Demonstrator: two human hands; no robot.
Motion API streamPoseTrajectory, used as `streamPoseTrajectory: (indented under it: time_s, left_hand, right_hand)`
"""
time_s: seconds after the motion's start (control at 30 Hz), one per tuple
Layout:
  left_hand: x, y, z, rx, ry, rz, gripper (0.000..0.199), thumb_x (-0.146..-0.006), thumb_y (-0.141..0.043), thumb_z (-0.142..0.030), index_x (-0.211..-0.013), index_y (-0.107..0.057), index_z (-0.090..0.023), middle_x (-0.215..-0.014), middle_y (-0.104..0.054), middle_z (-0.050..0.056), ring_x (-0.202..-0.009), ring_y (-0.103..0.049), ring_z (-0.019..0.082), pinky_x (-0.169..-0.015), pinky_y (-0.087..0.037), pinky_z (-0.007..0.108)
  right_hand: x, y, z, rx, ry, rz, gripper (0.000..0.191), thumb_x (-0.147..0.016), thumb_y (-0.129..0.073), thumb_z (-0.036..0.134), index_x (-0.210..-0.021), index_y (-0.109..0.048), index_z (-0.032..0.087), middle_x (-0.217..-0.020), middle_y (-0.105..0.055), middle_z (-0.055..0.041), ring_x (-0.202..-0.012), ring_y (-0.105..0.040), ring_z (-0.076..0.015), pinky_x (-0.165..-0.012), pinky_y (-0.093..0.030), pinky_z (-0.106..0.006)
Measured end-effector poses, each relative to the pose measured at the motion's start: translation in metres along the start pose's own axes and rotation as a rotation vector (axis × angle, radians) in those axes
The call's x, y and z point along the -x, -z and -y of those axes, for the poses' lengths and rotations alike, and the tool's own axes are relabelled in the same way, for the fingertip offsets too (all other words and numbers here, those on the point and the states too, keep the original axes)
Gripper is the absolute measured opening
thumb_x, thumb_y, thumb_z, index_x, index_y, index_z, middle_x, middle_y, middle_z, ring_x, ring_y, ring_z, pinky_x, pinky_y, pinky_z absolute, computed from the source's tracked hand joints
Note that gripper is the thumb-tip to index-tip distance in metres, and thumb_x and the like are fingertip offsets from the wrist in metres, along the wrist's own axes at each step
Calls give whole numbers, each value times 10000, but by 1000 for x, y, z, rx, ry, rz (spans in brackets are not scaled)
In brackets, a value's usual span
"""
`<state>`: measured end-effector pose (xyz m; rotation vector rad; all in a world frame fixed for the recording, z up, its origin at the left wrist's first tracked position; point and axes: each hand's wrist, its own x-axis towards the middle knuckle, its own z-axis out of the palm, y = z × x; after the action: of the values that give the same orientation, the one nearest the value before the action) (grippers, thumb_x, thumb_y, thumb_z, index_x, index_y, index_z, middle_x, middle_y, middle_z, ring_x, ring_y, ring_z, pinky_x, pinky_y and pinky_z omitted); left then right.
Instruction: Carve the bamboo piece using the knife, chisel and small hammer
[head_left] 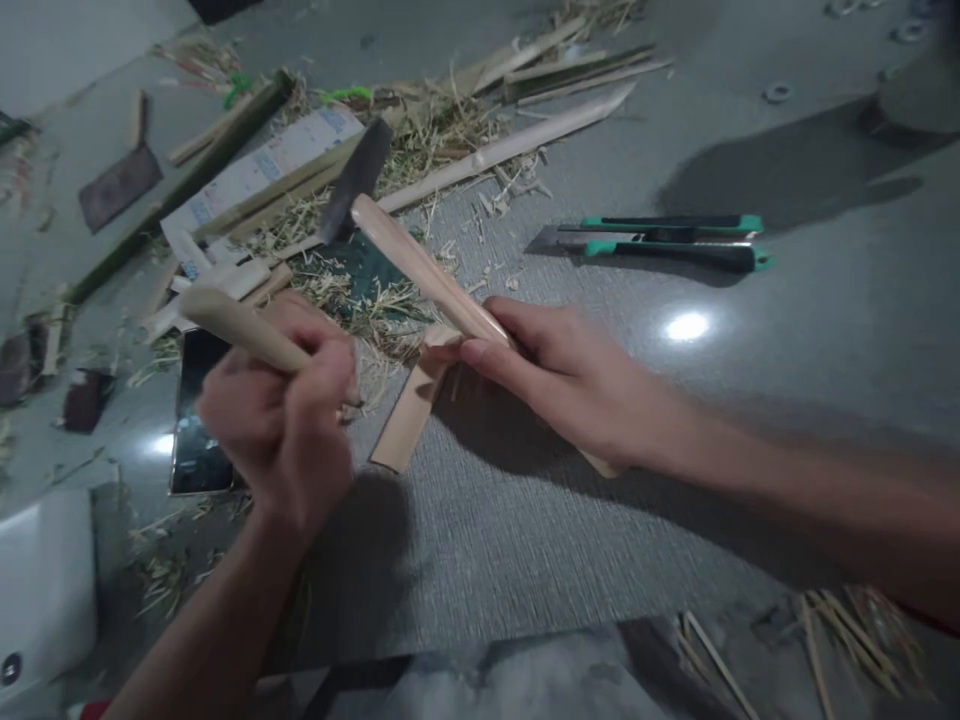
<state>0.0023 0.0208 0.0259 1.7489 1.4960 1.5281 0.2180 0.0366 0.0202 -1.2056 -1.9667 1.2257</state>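
My left hand (pixel 289 420) is closed in a fist around the pale wooden handle (pixel 236 325) of a tool. The other end of that tool is hidden by my fingers. My right hand (pixel 566 370) grips a hammer (pixel 427 270) by its wooden handle, with the dark metal head pointing up and left. Below the hammer, a short strip of split bamboo (pixel 409 420) rests at an angle on the grey mat. The right fingertips are close to its upper end; whether they touch it I cannot tell.
Two green-and-black utility knives (pixel 675 240) lie right of the hammer. Bamboo shavings (pixel 442 130), bamboo lengths (pixel 180 190) and a dark blade with a wooden stub (pixel 120 185) spread across the back and left. A phone (pixel 199 430) is beside my left hand. Metal nuts (pixel 778 92) sit back right.
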Motion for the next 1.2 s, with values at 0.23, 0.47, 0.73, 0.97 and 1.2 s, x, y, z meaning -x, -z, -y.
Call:
streamPoseTrajectory:
  time_s: [0.23, 0.47, 0.73, 0.97, 1.2]
  left_hand:
    - [-19, 11, 8, 379, 96, -68, 329, -983, -660, -389, -728, -622, -184, -665, -458, -9, -524, -411, 119, -435, -287, 295]
    - [-17, 16, 21, 508, 60, -167, 285, -981, -716, -385, -785, -660, -186, -781, -500, 9, -575, -481, 89, -454, -329, 300]
    - [-18, 21, 15, 577, 64, -282, 298, -1038, -656, -398, -813, -653, -202, -657, -475, -21, -529, -484, 94, -444, -327, 304]
    - [-5, 19, -7, 658, 74, -220, 280, -1023, -695, -388, -808, -693, -208, -800, -540, 18, -598, -545, 121, -445, -412, 293]
    - [-10, 20, -18, 644, 19, -257, 416, -983, -724, -547, -727, -657, -227, -697, -456, 4, -579, -478, 132, -484, -407, 294]
  right_hand:
    - [-8, 8, -8, 135, -40, -231, 219, -937, -754, 363, -861, -599, 229, -824, -705, -10, -728, -621, -188, -630, -397, -324]
    - [-9, 6, -2, 210, -30, 52, 265, -810, -797, 225, -1005, -617, 220, -964, -751, -45, -786, -675, -206, -652, -447, -317]
    - [-3, 9, -4, 146, -86, 11, 224, -843, -743, 247, -892, -525, 227, -800, -614, 21, -702, -550, -164, -621, -392, -294]
    - [2, 17, -7, 30, 0, -46, 256, -900, -754, 312, -887, -511, 232, -799, -556, 35, -698, -514, -143, -626, -412, -278]
    - [14, 9, 5, -16, 94, 16, 331, -893, -788, 296, -802, -474, 244, -740, -545, 42, -650, -490, -131, -586, -401, -267]
